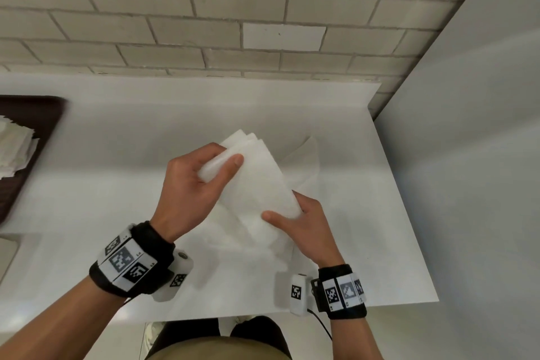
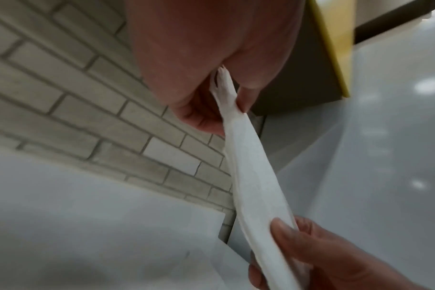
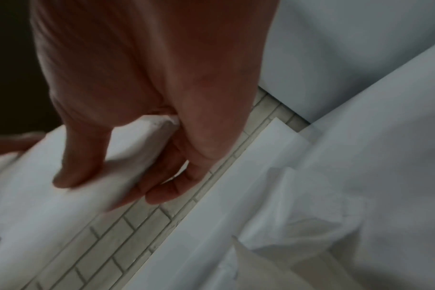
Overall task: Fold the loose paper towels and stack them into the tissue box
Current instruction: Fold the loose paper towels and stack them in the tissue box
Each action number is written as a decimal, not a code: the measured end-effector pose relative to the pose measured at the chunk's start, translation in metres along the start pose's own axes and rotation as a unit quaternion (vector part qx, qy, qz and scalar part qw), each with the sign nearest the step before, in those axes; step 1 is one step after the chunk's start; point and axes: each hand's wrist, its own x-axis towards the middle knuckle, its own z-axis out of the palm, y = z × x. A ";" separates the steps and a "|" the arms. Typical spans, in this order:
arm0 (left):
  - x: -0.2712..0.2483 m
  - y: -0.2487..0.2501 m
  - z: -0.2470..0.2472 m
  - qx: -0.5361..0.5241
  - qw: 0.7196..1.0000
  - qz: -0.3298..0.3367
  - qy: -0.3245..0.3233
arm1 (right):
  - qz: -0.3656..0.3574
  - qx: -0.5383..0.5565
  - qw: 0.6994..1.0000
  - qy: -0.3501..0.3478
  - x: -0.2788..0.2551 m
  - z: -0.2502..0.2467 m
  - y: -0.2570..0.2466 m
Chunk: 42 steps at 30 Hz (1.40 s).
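A folded stack of white paper towels [image 1: 257, 184] is held above the white table [image 1: 117, 155] between both hands. My left hand [image 1: 222, 166] grips its far left end, thumb on top and fingers underneath. My right hand [image 1: 285, 209] grips the near right end in the same way. The left wrist view shows the stack [image 2: 256, 176] edge-on, pinched by the left hand [image 2: 231, 106] and by the right hand [image 2: 286, 235]. In the right wrist view the right hand [image 3: 112, 188] curls round the stack [image 3: 50, 206]. I cannot make out a tissue box.
Loose crumpled paper towels [image 1: 304, 155] lie on the table just right of the hands, also shown as paper towels [image 3: 298, 225] in the right wrist view. A dark brown tray [image 1: 35, 114] with a pile of towels [image 1: 14, 143] sits at the left edge. A brick wall [image 1: 204, 23] stands behind.
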 end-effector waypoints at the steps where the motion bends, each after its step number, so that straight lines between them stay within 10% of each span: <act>1: -0.001 -0.012 -0.001 -0.017 0.999 -0.030 0.017 | 0.012 0.009 1.000 0.022 0.000 -0.002 0.006; 8: -0.030 -0.107 0.011 0.091 0.986 -0.140 0.006 | 0.086 0.049 0.986 0.135 0.001 -0.001 0.054; 13: -0.051 -0.163 0.022 0.213 0.957 -0.139 -0.138 | 0.067 -0.233 0.961 0.133 0.015 -0.007 0.072; 17: -0.049 -0.167 0.027 0.304 0.939 -0.099 -0.126 | -0.015 -0.316 0.913 0.257 0.051 -0.046 0.050; 20: -0.034 -0.151 0.036 0.353 0.929 -0.053 -0.101 | 0.131 -0.348 0.901 0.224 0.092 -0.065 0.048; 23: -0.013 -0.132 0.046 0.318 0.941 0.001 -0.114 | 0.172 -0.318 0.922 0.140 0.115 -0.066 0.059; 28: 0.024 -0.093 0.054 0.133 0.982 -0.056 -0.125 | -0.020 -0.060 0.993 0.095 0.093 -0.055 0.014; 35: 0.043 -0.030 0.060 -0.237 0.927 -0.244 -0.161 | -0.127 0.126 0.981 0.081 0.035 -0.030 -0.041; 42: 0.029 -0.031 0.050 -0.235 0.944 -0.229 -0.044 | -0.097 0.169 0.956 0.218 0.024 0.003 -0.002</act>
